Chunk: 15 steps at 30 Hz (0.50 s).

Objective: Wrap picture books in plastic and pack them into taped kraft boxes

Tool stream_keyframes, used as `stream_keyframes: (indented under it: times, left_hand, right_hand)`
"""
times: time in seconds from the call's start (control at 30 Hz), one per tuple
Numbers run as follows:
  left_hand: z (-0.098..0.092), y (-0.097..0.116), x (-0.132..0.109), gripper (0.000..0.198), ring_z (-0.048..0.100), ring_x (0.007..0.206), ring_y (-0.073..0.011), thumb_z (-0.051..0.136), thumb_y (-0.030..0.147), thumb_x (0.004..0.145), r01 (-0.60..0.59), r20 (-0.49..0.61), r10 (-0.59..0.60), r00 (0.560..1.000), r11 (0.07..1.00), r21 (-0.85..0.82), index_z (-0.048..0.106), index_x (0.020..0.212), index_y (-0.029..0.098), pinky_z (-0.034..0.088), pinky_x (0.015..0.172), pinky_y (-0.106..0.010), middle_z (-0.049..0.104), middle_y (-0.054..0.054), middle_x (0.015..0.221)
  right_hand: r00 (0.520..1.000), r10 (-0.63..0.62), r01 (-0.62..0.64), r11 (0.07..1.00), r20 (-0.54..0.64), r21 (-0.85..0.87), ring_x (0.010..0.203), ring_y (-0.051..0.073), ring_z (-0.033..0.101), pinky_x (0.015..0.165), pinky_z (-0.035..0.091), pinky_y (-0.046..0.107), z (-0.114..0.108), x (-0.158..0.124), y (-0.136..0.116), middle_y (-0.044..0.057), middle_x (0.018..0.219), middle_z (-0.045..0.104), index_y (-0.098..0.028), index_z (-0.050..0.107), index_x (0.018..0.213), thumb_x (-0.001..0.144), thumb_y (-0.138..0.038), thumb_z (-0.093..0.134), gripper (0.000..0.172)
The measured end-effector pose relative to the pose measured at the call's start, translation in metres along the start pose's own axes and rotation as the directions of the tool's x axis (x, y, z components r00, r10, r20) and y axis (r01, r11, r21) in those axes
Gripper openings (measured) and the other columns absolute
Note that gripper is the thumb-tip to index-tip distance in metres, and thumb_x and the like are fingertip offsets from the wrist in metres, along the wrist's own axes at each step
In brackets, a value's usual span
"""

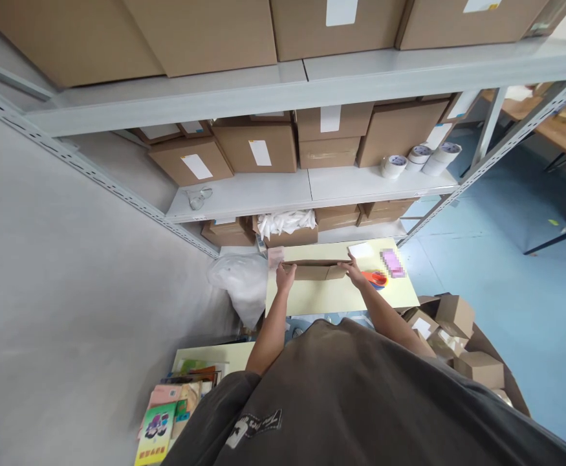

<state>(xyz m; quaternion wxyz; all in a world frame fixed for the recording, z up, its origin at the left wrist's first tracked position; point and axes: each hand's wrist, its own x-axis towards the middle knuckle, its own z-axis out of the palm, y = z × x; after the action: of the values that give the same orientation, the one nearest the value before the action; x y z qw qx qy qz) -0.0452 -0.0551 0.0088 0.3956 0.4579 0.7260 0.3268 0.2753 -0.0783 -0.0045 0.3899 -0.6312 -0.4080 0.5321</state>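
Note:
A flattened brown cardboard box (314, 270) is held by its two ends above a pale yellow table (306, 301). My left hand (285, 277) grips its left end, thumb on the near side. At the right end, my right hand (353, 268) pinches the cardboard. Close to my right hand lie an orange and blue object (376, 279), a blurred-out purple item (392, 263) and a white sheet (360, 250). A pinkish packet (276, 255) rests on the table just beyond my left hand.
Metal shelving (244, 194) with cardboard boxes stands in front, with tape rolls (393, 166) on one shelf. A white plastic bag (244, 285) sits left of the table. Books (159, 427) lie at lower left. On the right, a large round container (513, 382) holds several small boxes.

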Motion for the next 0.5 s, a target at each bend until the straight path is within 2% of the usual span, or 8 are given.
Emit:
stream_keyframes:
  times: [0.1,0.2,0.33,0.43,0.5]
  left_hand:
    - [0.014,0.005,-0.017,0.066,0.062,0.134,-0.0334,0.076,0.046,0.087,0.002,0.081,-0.003,0.997,1.0,0.013,0.056,0.146,0.025,0.048,0.11,-0.042,0.069,-0.014,0.14]
    - [0.029,0.013,-0.028,0.067,0.064,0.131,-0.0319,0.075,0.044,0.086,-0.012,0.117,0.01,0.993,1.0,0.014,0.056,0.147,0.026,0.049,0.108,-0.041,0.07,-0.012,0.138]
    - [0.023,0.016,-0.024,0.065,0.065,0.129,-0.0314,0.073,0.042,0.088,0.032,0.019,-0.033,0.999,0.999,0.015,0.054,0.147,0.022,0.049,0.106,-0.039,0.069,-0.014,0.139]
    - [0.011,0.014,-0.021,0.071,0.067,0.126,-0.0317,0.076,0.038,0.085,0.054,0.04,-0.054,0.998,0.998,0.01,0.051,0.15,0.023,0.05,0.105,-0.039,0.07,-0.013,0.139]
    - [0.007,0.011,-0.022,0.081,0.065,0.131,-0.0329,0.08,0.037,0.083,0.023,0.063,-0.024,0.998,1.0,0.013,0.047,0.155,0.024,0.048,0.108,-0.04,0.066,-0.014,0.147]
  right_hand:
    - [0.989,0.055,-0.061,0.997,0.135,0.041,0.126,0.031,0.064,0.109,0.049,0.047,0.014,0.002,-0.01,0.011,0.134,0.07,-0.028,0.042,0.164,0.073,-0.039,0.073,0.097]
    - [0.975,0.004,-0.006,1.0,0.221,0.009,0.124,0.031,0.064,0.108,0.05,0.046,0.037,0.007,-0.016,0.009,0.139,0.069,-0.028,0.051,0.158,0.071,-0.037,0.072,0.09]
    - [0.996,-0.026,0.027,1.0,0.086,-0.011,0.121,0.027,0.063,0.105,0.05,0.043,0.054,0.015,-0.018,0.008,0.132,0.073,-0.026,0.067,0.139,0.083,-0.045,0.063,0.059]
    - [0.999,-0.037,0.037,0.999,0.034,-0.012,0.12,0.026,0.062,0.103,0.049,0.043,0.054,0.024,-0.019,0.009,0.127,0.075,-0.021,0.071,0.129,0.088,-0.049,0.061,0.051]
    - [0.999,-0.044,0.044,0.999,0.03,-0.008,0.119,0.026,0.062,0.102,0.049,0.043,0.053,0.029,-0.021,0.01,0.124,0.077,-0.02,0.073,0.123,0.087,-0.051,0.063,0.048]
